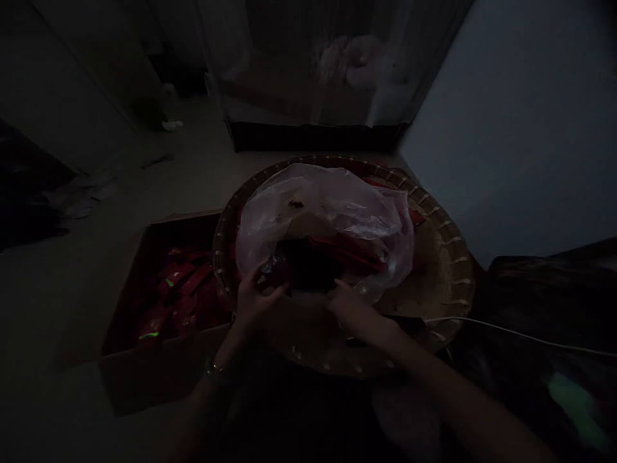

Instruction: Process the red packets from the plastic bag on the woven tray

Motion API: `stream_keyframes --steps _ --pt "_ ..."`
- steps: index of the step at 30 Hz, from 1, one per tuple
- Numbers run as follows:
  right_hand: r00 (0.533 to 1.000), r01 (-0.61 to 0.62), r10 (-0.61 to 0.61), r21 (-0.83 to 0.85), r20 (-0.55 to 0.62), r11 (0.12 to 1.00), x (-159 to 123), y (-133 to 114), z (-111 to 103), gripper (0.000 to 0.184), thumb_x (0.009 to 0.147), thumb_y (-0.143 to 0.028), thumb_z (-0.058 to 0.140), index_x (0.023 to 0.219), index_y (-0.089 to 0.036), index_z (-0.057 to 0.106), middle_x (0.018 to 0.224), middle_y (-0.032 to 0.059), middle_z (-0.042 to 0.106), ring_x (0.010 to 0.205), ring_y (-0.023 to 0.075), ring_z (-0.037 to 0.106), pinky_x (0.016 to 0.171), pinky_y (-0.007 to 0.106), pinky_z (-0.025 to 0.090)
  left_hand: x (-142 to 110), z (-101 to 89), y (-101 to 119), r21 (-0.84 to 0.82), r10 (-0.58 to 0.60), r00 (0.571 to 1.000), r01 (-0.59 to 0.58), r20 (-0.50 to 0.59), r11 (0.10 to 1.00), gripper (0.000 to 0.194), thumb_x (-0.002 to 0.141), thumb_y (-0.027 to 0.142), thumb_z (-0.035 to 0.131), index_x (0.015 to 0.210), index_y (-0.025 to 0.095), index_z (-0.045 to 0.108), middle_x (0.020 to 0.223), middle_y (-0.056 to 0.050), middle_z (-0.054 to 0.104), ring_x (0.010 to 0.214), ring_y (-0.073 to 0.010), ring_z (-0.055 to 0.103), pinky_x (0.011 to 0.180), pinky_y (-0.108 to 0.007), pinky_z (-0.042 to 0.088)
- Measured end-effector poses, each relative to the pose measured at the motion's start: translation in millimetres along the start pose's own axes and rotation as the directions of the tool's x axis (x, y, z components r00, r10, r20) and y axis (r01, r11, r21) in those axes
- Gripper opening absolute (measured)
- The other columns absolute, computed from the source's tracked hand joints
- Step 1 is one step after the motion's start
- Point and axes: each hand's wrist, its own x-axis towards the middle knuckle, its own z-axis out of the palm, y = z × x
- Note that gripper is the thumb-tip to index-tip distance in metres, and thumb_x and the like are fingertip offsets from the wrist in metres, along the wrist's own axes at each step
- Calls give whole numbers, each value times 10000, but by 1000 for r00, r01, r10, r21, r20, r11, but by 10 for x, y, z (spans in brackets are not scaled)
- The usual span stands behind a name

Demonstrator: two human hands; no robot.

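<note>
The scene is very dim. A round woven bamboo tray [456, 276] sits in front of me, with a crumpled clear plastic bag [308, 186] spread open on it. Inside the bag's mouth are a dark pile and red packets [344, 251]. My left hand [255, 296], at the bag's left edge, has thumb and fingers curved round a small dark-red packet with a shiny clear part [276, 265]. At the near right edge of the bag is my right hand [351, 308], its fingers curled in. Whatever it may hold is hidden.
Left of the tray stands an open cardboard box [130, 379] holding many red packets [180, 289]. A white cord [496, 326] runs off the tray to the right. Behind stands a large plastic-covered box [308, 83], with a pale wall [525, 128] on the right.
</note>
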Motion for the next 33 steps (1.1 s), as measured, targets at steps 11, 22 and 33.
stream_keyframes --steps 11,22,33 --pt "964 -55 134 321 -230 945 187 379 140 562 810 -166 531 1357 -141 401 1377 170 409 1278 260 380 1047 438 338 28 13 -40 -104 -97 995 97 13 990 529 596 307 734 1069 118 589 1009 -96 675 917 -232 654 827 -355 536" --pt "967 -198 207 70 -150 978 652 483 29 938 669 -273 738 1446 -252 213 1494 187 175 1252 384 362 920 490 432 198 -22 -44 -140 -142 982 124 -124 982 522 596 283 726 1081 132 604 1008 -77 681 939 -230 650 856 -357 519" --pt "977 43 -61 -93 -203 995 734 248 -85 637 778 -256 650 1358 -299 392 1278 131 432 1105 271 404 857 399 411 197 -90 -140 -2 36 999 -36 0 999 462 650 316 721 1067 149 609 1020 -70 669 993 -240 617 915 -389 477"
